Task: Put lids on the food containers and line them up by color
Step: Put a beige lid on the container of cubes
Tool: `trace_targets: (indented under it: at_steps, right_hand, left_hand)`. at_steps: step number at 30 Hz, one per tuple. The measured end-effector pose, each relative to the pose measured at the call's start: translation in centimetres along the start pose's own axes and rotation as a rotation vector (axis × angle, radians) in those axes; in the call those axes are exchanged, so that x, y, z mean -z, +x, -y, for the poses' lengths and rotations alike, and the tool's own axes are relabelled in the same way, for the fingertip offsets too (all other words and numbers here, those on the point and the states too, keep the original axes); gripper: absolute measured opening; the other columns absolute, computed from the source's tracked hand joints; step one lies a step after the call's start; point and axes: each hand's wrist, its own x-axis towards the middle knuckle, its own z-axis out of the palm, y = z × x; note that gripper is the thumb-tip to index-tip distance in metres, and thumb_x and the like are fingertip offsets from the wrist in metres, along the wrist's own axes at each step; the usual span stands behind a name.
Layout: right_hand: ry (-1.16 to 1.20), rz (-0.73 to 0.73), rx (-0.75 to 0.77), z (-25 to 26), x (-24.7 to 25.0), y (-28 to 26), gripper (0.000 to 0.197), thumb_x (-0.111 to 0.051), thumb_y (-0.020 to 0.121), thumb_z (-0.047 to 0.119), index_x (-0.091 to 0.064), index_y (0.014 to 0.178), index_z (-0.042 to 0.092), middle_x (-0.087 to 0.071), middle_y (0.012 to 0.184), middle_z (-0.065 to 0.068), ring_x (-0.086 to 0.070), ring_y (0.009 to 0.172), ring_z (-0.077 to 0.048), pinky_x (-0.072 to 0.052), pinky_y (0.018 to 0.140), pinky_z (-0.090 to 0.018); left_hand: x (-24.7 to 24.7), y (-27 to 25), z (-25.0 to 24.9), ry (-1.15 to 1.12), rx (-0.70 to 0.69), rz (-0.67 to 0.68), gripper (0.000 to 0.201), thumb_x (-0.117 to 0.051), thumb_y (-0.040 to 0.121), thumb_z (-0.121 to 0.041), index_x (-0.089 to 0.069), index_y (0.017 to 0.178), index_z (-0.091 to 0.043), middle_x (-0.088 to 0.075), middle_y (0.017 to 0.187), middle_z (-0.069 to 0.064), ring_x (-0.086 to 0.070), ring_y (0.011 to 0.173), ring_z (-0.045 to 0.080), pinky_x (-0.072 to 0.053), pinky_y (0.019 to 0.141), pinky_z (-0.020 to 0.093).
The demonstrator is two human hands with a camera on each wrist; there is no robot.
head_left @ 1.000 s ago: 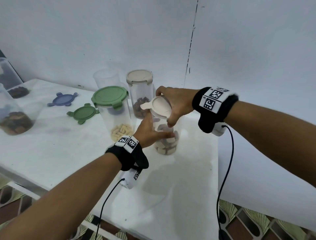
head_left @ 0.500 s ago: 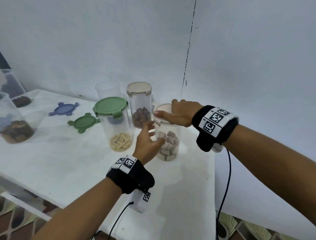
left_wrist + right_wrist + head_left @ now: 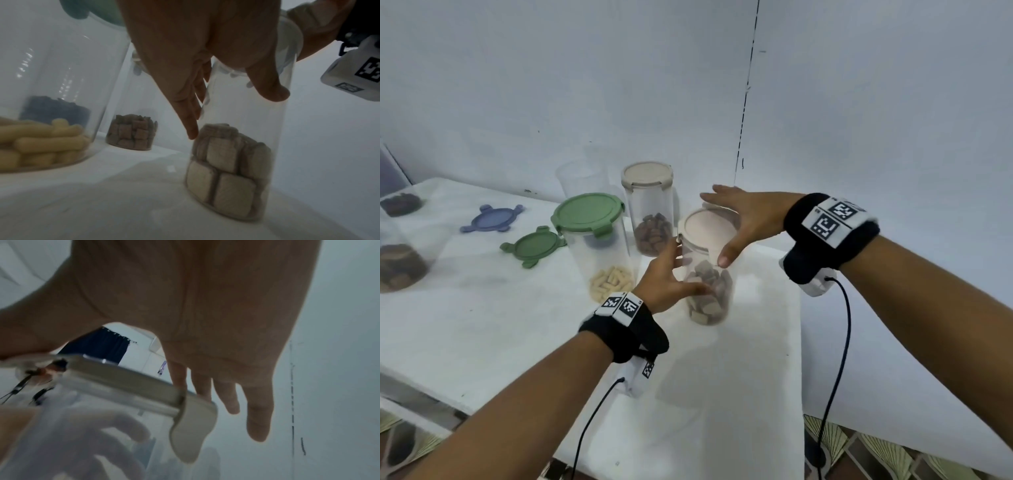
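Observation:
A clear jar (image 3: 710,291) of pale brown squares stands near the table's right edge, with a beige lid (image 3: 705,229) sitting on it. My left hand (image 3: 671,277) holds the jar's left side, thumb across the front and fingers behind. In the left wrist view the left hand (image 3: 205,65) lies along the jar (image 3: 246,146). My right hand (image 3: 743,219) is spread flat over the lid, thumb tip at the front rim. The right wrist view shows the right hand (image 3: 205,321) with straight fingers past the lid (image 3: 123,378), whose clip flap (image 3: 191,431) hangs down.
A green-lidded jar (image 3: 595,246) and a beige-lidded jar (image 3: 649,205) stand just left of it. Behind them is an empty clear container (image 3: 582,178). A loose green lid (image 3: 534,245) and a blue lid (image 3: 491,218) lie further left. Open jars (image 3: 400,267) stand at the far left. The table edge (image 3: 799,342) is close on the right.
The right hand brought the tilted lid down onto the jar, pressed it, and has now spread its fingers. The left hand let go briefly and is back on the jar's side.

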Motion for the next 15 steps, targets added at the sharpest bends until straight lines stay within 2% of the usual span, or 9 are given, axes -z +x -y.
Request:
trace_targets:
  at_steps: [1,2,3,4,5,7,9,11,15]
  right_hand:
    - [-0.031,0.019,0.007,0.3,-0.1,0.5,0.121,-0.081,0.058,0.057,-0.007,0.151,0.031,-0.003,0.161,0.008,0.002,0.148,-0.016,-0.009,0.120,-0.045]
    - [-0.041,0.037,0.008,0.6,-0.3,1.0,0.121,-0.082,0.056,0.056,-0.012,0.151,0.027,-0.015,0.159,0.004,-0.007,0.148,-0.020,-0.015,0.119,-0.045]
    - [-0.029,0.043,0.009,0.8,-0.4,1.4,0.116,-0.084,0.055,0.053,-0.021,0.148,0.022,-0.030,0.151,0.000,-0.022,0.143,-0.022,-0.027,0.115,-0.042]
    - [-0.006,0.033,0.013,0.9,-0.6,1.8,0.108,-0.086,0.053,0.050,-0.031,0.141,0.019,-0.044,0.138,0.000,-0.039,0.132,-0.023,-0.038,0.106,-0.038]
    - [0.009,0.015,0.020,1.0,-0.8,2.0,0.100,-0.088,0.052,0.048,-0.037,0.133,0.018,-0.049,0.126,0.001,-0.049,0.119,-0.022,-0.046,0.095,-0.034]
    - [-0.001,-0.022,0.031,1.1,-1.3,2.3,0.097,-0.087,0.049,0.046,-0.037,0.128,0.019,-0.046,0.117,0.001,-0.054,0.105,-0.021,-0.051,0.084,-0.034]
    - [-0.017,-0.088,0.041,1.0,-2.0,2.7,0.097,-0.085,0.049,0.044,-0.037,0.129,0.019,-0.043,0.116,-0.001,-0.055,0.098,-0.021,-0.053,0.082,-0.038]
    - [-0.001,-0.125,0.053,0.9,-2.4,2.9,0.100,-0.084,0.048,0.042,-0.035,0.132,0.019,-0.042,0.115,-0.001,-0.054,0.097,-0.022,-0.053,0.083,-0.041]
    - [0.032,-0.106,0.042,0.8,-2.4,2.7,0.099,-0.084,0.048,0.041,-0.034,0.132,0.022,-0.041,0.116,-0.001,-0.055,0.098,-0.023,-0.053,0.085,-0.042]
  left_hand:
    - [0.1,0.0,0.1,-0.002,-0.005,0.005,0.106,-0.089,0.049,-0.044,-0.036,0.140,-0.029,-0.053,0.137,-0.006,-0.053,0.126,0.018,-0.051,0.101,0.043]
    - [0.1,0.1,0.2,-0.009,-0.009,0.008,0.105,-0.089,0.050,-0.043,-0.036,0.140,-0.030,-0.053,0.137,-0.006,-0.052,0.126,0.018,-0.051,0.100,0.043]
    - [0.1,0.1,0.2,-0.013,-0.008,0.011,0.105,-0.089,0.050,-0.043,-0.036,0.140,-0.031,-0.052,0.138,-0.006,-0.052,0.127,0.018,-0.052,0.099,0.043]
    - [0.1,0.1,0.4,-0.023,-0.005,0.012,0.105,-0.089,0.050,-0.042,-0.035,0.140,-0.031,-0.052,0.138,-0.007,-0.051,0.127,0.017,-0.053,0.097,0.043]
    - [0.1,0.0,0.3,-0.033,0.003,0.011,0.106,-0.088,0.049,-0.042,-0.035,0.140,-0.031,-0.051,0.138,-0.007,-0.051,0.127,0.017,-0.055,0.094,0.042]
    - [0.0,0.1,0.5,-0.051,0.008,-0.001,0.107,-0.088,0.048,-0.039,-0.035,0.141,-0.030,-0.052,0.137,-0.006,-0.050,0.127,0.017,-0.057,0.090,0.036]
    - [-0.1,0.2,0.7,-0.055,-0.002,-0.001,0.106,-0.089,0.050,-0.036,-0.035,0.141,-0.029,-0.052,0.137,-0.005,-0.050,0.127,0.017,-0.058,0.089,0.034]
    - [-0.2,0.2,0.9,-0.067,-0.006,-0.003,0.103,-0.089,0.050,-0.037,-0.035,0.138,-0.033,-0.052,0.137,-0.004,-0.050,0.127,0.017,-0.059,0.088,0.039]
    - [-0.2,0.0,1.0,-0.088,-0.009,0.017,0.096,-0.088,0.053,-0.034,-0.036,0.134,-0.034,-0.051,0.136,-0.005,-0.048,0.129,0.019,-0.058,0.089,0.045]
